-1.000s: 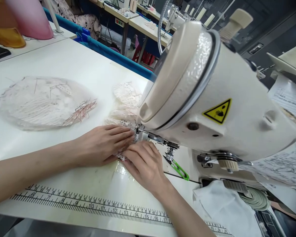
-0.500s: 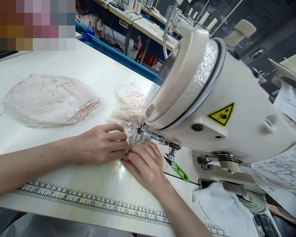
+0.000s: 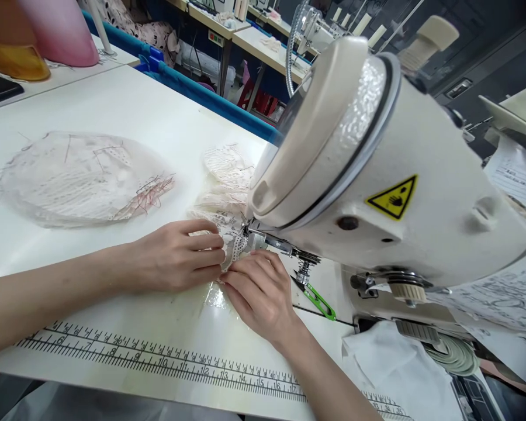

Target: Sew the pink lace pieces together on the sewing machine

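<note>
At the needle of a cream sewing machine [image 3: 333, 140] lies a strip of white lace fabric [image 3: 221, 202], its far part bunched behind the presser foot. My left hand [image 3: 182, 254] rests on the near left side of the lace, fingers curled and gripping its edge. Close beside it, my right hand [image 3: 258, 289] pinches the near end of the lace, fingertips almost touching the left ones. The fabric under the fingers is mostly hidden. Green thread snips [image 3: 319, 301] lie on the machine bed just right of my right hand.
A pile of sheer white lace pieces [image 3: 83, 181] with loose red threads lies at the left. A printed ruler [image 3: 158, 359] runs along the table's front edge. White cloth [image 3: 394, 362] sits at the lower right. Blue fabric edging [image 3: 219, 102] borders the table's far side.
The view has shifted slightly. Both hands keep nearly the same place on the lace, and I see no clear movement of the fabric.
</note>
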`<action>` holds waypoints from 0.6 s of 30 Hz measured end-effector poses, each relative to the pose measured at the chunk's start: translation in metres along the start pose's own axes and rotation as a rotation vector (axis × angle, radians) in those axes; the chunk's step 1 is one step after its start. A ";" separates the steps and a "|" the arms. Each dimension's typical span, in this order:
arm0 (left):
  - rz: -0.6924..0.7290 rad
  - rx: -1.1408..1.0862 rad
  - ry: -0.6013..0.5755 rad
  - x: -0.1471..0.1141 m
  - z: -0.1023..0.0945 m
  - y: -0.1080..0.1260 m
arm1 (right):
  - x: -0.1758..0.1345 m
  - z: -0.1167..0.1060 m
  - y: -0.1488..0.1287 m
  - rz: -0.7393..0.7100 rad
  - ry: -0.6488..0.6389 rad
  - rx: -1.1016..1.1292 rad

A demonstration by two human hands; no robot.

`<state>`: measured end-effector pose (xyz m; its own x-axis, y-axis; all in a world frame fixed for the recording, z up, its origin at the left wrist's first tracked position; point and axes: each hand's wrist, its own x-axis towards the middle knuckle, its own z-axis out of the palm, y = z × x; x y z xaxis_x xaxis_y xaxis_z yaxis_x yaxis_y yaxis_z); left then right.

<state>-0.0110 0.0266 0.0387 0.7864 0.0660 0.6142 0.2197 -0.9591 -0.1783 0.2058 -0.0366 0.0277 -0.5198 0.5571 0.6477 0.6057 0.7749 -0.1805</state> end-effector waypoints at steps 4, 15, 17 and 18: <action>0.003 -0.013 0.008 0.001 -0.001 0.002 | 0.000 -0.001 0.000 -0.008 0.016 0.008; -0.011 -0.047 0.027 -0.004 0.003 0.007 | 0.000 -0.002 0.001 -0.013 0.038 0.017; -0.011 -0.049 0.024 -0.004 0.003 0.007 | 0.000 -0.003 0.000 -0.017 0.041 0.024; -0.010 -0.049 0.018 -0.004 0.003 0.007 | 0.000 -0.003 0.000 -0.018 0.039 0.024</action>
<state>-0.0108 0.0202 0.0326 0.7736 0.0716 0.6296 0.1990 -0.9708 -0.1342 0.2075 -0.0375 0.0301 -0.5061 0.5315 0.6792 0.5815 0.7919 -0.1864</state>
